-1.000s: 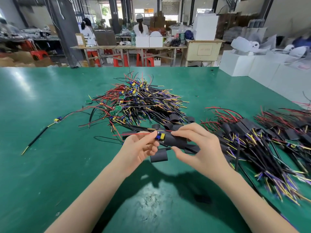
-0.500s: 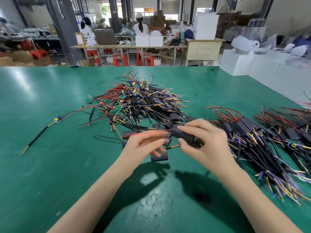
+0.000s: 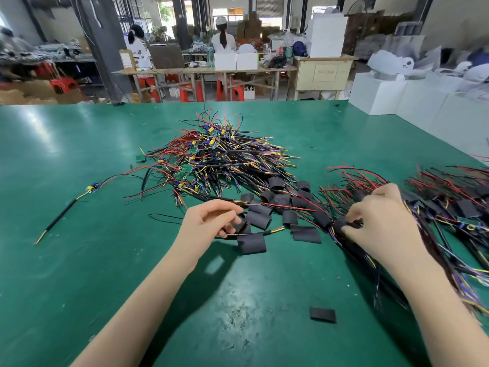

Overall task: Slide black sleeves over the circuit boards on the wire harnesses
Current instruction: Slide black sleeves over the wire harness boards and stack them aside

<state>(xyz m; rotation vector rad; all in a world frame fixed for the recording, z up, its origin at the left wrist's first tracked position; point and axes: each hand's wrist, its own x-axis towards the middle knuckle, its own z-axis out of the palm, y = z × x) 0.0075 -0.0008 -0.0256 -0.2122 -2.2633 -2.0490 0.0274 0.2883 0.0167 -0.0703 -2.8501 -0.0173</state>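
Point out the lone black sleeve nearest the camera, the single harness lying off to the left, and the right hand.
Lone black sleeve (image 3: 322,315): head view, middle of its flat face.
Single harness (image 3: 61,214): head view, on its black sheathed stretch.
Right hand (image 3: 381,223): head view, back of the hand.

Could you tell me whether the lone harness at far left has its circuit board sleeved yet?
Bare: the circuit board on that harness shows uncovered.

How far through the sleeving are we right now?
Done: a sleeved pile lies at right. In hand: the right hand pinches a sleeved harness at that pile; the left hand touches loose sleeves. Left: the bare-board pile and one stray harness.
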